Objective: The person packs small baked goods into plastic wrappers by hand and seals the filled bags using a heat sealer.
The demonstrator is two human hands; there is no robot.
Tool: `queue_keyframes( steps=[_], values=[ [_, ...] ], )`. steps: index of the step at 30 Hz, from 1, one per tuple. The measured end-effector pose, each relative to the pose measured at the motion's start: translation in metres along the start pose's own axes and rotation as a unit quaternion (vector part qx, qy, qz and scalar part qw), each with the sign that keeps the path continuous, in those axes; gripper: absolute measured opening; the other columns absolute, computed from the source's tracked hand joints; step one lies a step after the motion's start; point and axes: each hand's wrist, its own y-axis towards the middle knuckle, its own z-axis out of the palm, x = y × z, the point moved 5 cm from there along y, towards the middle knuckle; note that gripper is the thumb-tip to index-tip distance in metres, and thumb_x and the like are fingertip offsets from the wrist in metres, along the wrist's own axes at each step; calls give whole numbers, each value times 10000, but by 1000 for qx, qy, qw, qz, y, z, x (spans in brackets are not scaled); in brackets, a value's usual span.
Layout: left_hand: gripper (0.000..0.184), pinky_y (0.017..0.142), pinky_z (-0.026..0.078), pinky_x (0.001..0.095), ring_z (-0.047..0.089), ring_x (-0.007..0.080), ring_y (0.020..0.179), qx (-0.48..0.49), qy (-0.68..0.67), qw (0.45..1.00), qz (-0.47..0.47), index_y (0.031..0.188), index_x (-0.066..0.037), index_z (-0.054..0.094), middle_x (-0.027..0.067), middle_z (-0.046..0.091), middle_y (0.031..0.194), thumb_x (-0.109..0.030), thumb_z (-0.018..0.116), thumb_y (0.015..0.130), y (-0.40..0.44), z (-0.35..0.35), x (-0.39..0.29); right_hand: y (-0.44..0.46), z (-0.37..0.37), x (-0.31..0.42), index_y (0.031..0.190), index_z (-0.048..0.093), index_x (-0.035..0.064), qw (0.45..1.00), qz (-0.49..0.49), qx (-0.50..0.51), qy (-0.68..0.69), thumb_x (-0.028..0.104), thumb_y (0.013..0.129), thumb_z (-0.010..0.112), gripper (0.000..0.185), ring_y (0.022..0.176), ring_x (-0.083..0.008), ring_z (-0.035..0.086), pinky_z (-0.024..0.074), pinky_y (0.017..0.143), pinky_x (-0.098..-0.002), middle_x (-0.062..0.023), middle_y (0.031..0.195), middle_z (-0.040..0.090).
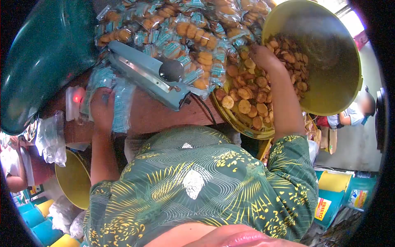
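Note:
My left hand (102, 108) is at the table's near left, its fingers closed on a clear plastic bag (95, 82) with blue print. Beside it lie more flat printed bags (122, 105). Over at the tipped yellow tub, my right hand (265, 57) reaches down among loose round biscuits (247, 92). Its fingers are curled, and what they hold, if anything, is hidden. A blue-grey hand-operated bag sealer (148, 70) lies slantwise between my hands. Behind it is a heap of filled biscuit packets (193, 35).
The yellow tub (329, 61) lies on its side at the right, biscuits spilling onto a round yellow tray (238, 125). A large dark green container (45, 53) stands at the left. The sealer's black cord (204, 108) hangs over the table edge. People (354, 111) are at both sides.

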Motion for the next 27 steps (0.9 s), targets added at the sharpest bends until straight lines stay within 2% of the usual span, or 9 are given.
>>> queue_keyframes(
  steps=[3, 6, 10, 15, 19, 20, 24, 26, 27],
  values=[
    [232, 765, 488, 415, 645, 357, 823, -6, 14, 1000, -7, 963, 0, 652, 178, 671, 914, -225, 646, 905, 0, -2, -2, 33, 36, -9, 1108, 661, -15, 977, -15, 81, -194, 274, 897, 555, 373, 1037, -387, 638, 503, 901, -441, -225, 1124, 662],
    [268, 785, 503, 405, 667, 344, 844, -3, 40, 999, -10, 1022, 1, 661, 176, 682, 926, -248, 610, 937, -2, 1, 6, 36, 47, -13, 1147, 649, 9, 951, -33, 153, -265, 369, 908, 529, 448, 1051, -379, 635, 491, 924, -448, -213, 1138, 663],
    [323, 892, 496, 405, 633, 327, 1037, -13, -17, 1000, -22, 1178, -22, 633, 189, 649, 1104, -260, 522, 989, 2, 1, 2, -8, 26, 11, 1200, 627, 32, 974, -34, 117, -188, 429, 908, 562, 496, 1059, -349, 638, 487, 936, -442, -204, 1141, 666],
    [354, 972, 469, 415, 513, 340, 1230, -42, 58, 996, 49, 1294, -58, 582, 186, 524, 1331, -236, 435, 1025, 2, 2, 2, -60, -42, 10, 1245, 605, 41, 993, 36, 108, -25, 286, 923, 611, 405, 1094, -314, 622, 487, 928, -408, -211, 1203, 639],
    [328, 982, 460, 421, 527, 336, 1201, -17, -53, 998, 0, 1269, -54, 596, 183, 530, 1308, -199, 442, 1019, 4, 3, -6, -39, -71, 4, 1252, 594, 41, 994, 8, -108, -1, 212, 900, 637, 394, 1078, -344, 621, 502, 895, -411, -217, 1199, 632],
    [316, 981, 458, 424, 536, 333, 1187, -15, -87, 996, -15, 1251, -46, 604, 184, 544, 1287, -190, 456, 1012, 4, 3, -6, -24, -62, -6, 1228, 612, 49, 995, 22, -94, 26, 206, 897, 632, 367, 1091, -364, 612, 498, 905, -437, -214, 1227, 618],
    [263, 954, 466, 416, 575, 319, 1125, -45, -29, 998, 22, 1167, -13, 627, 177, 598, 1195, -161, 526, 974, 2, -1, 5, 24, -26, -17, 1206, 642, 66, 966, 42, -22, -253, 183, 894, 615, 334, 1114, -368, 605, 499, 923, -468, -203, 1218, 627],
    [258, 951, 462, 411, 583, 325, 1109, -56, -57, 997, 13, 1144, -1, 629, 176, 613, 1161, -167, 553, 960, 2, 0, 9, 6, -22, 10, 1170, 662, 49, 940, 50, 95, -325, 161, 893, 597, 305, 1120, -360, 605, 498, 932, -465, -197, 1212, 633],
    [257, 950, 460, 409, 588, 328, 1101, -61, -72, 995, 9, 1132, 4, 629, 175, 621, 1144, -170, 566, 953, 2, 0, 10, 10, -15, 5, 1180, 656, 53, 948, 39, 95, -303, 194, 896, 589, 324, 1127, -361, 603, 494, 942, -466, -196, 1222, 628]
  ],
)
